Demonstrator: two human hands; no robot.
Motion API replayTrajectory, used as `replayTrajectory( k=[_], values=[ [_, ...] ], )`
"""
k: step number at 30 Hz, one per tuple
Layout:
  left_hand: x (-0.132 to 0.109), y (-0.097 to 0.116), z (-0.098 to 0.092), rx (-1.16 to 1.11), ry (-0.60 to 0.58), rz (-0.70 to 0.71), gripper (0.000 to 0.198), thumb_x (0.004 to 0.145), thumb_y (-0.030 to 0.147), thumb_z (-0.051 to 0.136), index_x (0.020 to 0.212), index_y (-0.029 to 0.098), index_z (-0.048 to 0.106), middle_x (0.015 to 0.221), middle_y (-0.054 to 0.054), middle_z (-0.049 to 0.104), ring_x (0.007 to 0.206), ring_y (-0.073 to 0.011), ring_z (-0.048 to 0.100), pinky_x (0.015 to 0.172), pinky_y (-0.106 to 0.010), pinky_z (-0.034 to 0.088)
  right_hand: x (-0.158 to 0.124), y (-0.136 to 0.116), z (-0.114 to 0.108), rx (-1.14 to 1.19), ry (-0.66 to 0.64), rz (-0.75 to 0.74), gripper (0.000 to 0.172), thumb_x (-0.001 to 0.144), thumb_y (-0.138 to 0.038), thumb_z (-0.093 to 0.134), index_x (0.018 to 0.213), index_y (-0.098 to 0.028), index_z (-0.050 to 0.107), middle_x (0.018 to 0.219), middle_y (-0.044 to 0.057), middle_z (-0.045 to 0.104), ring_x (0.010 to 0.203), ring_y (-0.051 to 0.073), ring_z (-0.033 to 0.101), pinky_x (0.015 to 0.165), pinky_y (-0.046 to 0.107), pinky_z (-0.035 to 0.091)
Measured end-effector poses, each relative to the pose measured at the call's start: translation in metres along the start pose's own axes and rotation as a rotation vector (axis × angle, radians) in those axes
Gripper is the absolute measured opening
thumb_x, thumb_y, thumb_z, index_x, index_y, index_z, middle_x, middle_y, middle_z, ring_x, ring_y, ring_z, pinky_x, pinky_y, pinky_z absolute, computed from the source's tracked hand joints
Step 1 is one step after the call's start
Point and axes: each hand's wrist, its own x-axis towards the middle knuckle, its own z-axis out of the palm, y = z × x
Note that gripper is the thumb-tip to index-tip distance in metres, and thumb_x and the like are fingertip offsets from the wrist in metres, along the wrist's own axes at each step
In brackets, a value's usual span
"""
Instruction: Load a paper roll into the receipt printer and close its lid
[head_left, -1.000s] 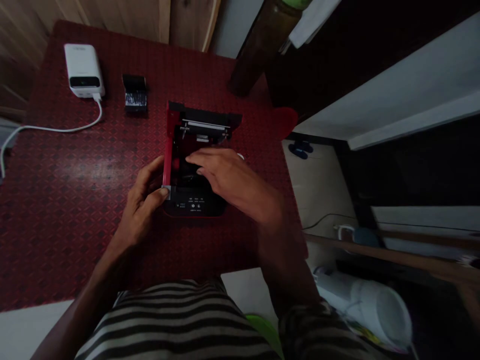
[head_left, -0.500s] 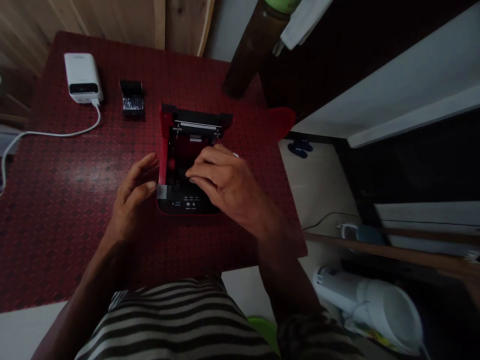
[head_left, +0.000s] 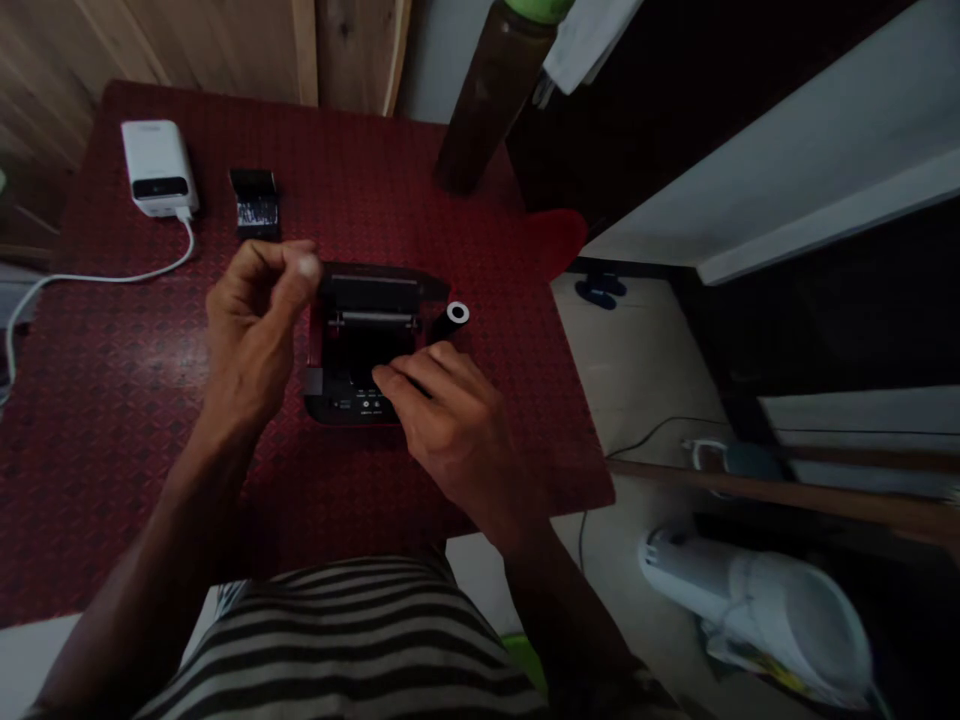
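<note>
A black and red device (head_left: 352,405) with an opened lid (head_left: 373,292) stands on the red patterned table. My left hand (head_left: 257,325) is at the lid's left corner, thumb and forefinger pressed together; whether they grip the lid's edge is hard to tell. My right hand (head_left: 450,415) rests at the device's right front, fingers bent together over its inner edge; anything between them is hidden. Just beyond my right hand lies a black roll with a white ring end (head_left: 457,314).
A white power bank (head_left: 159,165) with a white cable and a small black item (head_left: 256,205) lie at the back left. A tall dark bottle with a green cap (head_left: 484,100) stands at the back. The table's right edge borders the floor.
My left hand has moved up to the lid's corner and its fingers have closed. The lid is tilted lower. My right hand has shifted slightly down, and the roll now shows.
</note>
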Motion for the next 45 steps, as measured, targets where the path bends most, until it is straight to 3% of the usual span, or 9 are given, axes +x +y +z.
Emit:
replayTrajectory(
  k=[3, 6, 11, 17, 22, 27, 34, 38, 45],
  values=[
    [-0.022, -0.008, -0.004, -0.033, -0.006, -0.044, 0.032, 0.101, 0.051, 0.096, 0.111, 0.026, 0.080, 0.149, -0.004, 0.083, 0.154, -0.0339, 0.072, 0.139, -0.058, 0.056, -0.004, -0.005, 0.006, -0.081, 0.058, -0.037, 0.042, 0.123, -0.005, 0.052, 0.123, -0.019, 0.091, 0.112, 0.012, 0.089, 0.098, 0.025, 0.075, 0.085, 0.043, 0.062],
    [-0.044, -0.023, -0.009, -0.072, -0.053, -0.162, 0.057, 0.100, 0.053, 0.096, 0.148, 0.031, 0.075, 0.164, -0.009, 0.076, 0.164, -0.0385, 0.068, 0.141, -0.060, 0.056, -0.005, -0.007, 0.009, -0.085, 0.122, -0.044, 0.039, 0.122, -0.004, 0.055, 0.125, -0.018, 0.091, 0.117, 0.013, 0.090, 0.099, 0.025, 0.077, 0.090, 0.043, 0.065],
    [-0.061, -0.039, -0.013, -0.121, -0.079, -0.335, 0.078, 0.100, 0.060, 0.094, 0.168, 0.031, 0.068, 0.183, -0.013, 0.065, 0.175, -0.0430, 0.059, 0.144, -0.062, 0.052, -0.005, -0.005, 0.006, 0.006, 0.086, 0.058, 0.033, 0.120, -0.011, 0.066, 0.134, -0.026, 0.091, 0.153, 0.014, 0.088, 0.143, 0.035, 0.081, 0.118, 0.058, 0.066],
    [-0.061, -0.041, -0.012, -0.194, -0.139, -0.374, 0.072, 0.104, 0.060, 0.089, 0.168, 0.033, 0.070, 0.170, -0.010, 0.077, 0.159, -0.0411, 0.074, 0.128, -0.057, 0.068, -0.006, -0.002, 0.004, 0.129, 0.060, 0.096, 0.035, 0.125, -0.017, 0.058, 0.147, -0.018, 0.086, 0.150, 0.016, 0.090, 0.149, 0.031, 0.084, 0.127, 0.054, 0.066],
    [-0.060, -0.040, -0.010, -0.190, -0.111, -0.366, 0.068, 0.100, 0.053, 0.092, 0.163, 0.034, 0.075, 0.168, -0.007, 0.079, 0.160, -0.0407, 0.074, 0.129, -0.056, 0.067, -0.007, -0.002, 0.005, 0.172, 0.021, 0.158, 0.038, 0.123, -0.017, 0.061, 0.153, -0.022, 0.083, 0.153, 0.013, 0.089, 0.150, 0.030, 0.083, 0.131, 0.055, 0.065],
    [-0.062, -0.041, -0.011, -0.173, -0.094, -0.404, 0.069, 0.102, 0.055, 0.091, 0.165, 0.034, 0.074, 0.159, -0.008, 0.085, 0.148, -0.0409, 0.082, 0.119, -0.055, 0.074, -0.014, -0.002, 0.010, 0.246, 0.095, 0.142, 0.039, 0.125, -0.019, 0.060, 0.159, -0.020, 0.078, 0.155, 0.014, 0.088, 0.154, 0.029, 0.080, 0.133, 0.052, 0.065],
    [-0.073, -0.034, -0.028, -0.139, -0.142, -0.346, 0.058, 0.103, 0.055, 0.091, 0.158, 0.038, 0.082, 0.163, -0.006, 0.082, 0.162, -0.0447, 0.072, 0.136, -0.068, 0.062, -0.050, 0.001, 0.023, 0.329, 0.306, 0.314, 0.056, 0.120, -0.036, 0.073, 0.175, -0.028, 0.061, 0.161, 0.017, 0.082, 0.149, 0.035, 0.081, 0.125, 0.061, 0.070],
    [-0.071, -0.032, -0.032, -0.130, -0.152, -0.349, 0.058, 0.098, 0.051, 0.094, 0.154, 0.038, 0.085, 0.161, -0.006, 0.083, 0.165, -0.0472, 0.069, 0.143, -0.072, 0.053, -0.069, -0.003, 0.037, 0.354, 0.266, 0.424, 0.068, 0.116, -0.048, 0.080, 0.177, -0.029, 0.056, 0.158, 0.018, 0.083, 0.139, 0.035, 0.086, 0.115, 0.058, 0.076],
    [-0.072, -0.028, -0.028, -0.164, -0.133, -0.378, 0.058, 0.099, 0.040, 0.088, 0.156, 0.034, 0.084, 0.162, -0.004, 0.083, 0.168, -0.0471, 0.065, 0.147, -0.073, 0.045, -0.070, -0.011, 0.049, 0.366, 0.309, 0.439, 0.065, 0.115, -0.039, 0.083, 0.175, -0.025, 0.060, 0.154, 0.018, 0.087, 0.136, 0.033, 0.088, 0.112, 0.051, 0.077]
  ],
)
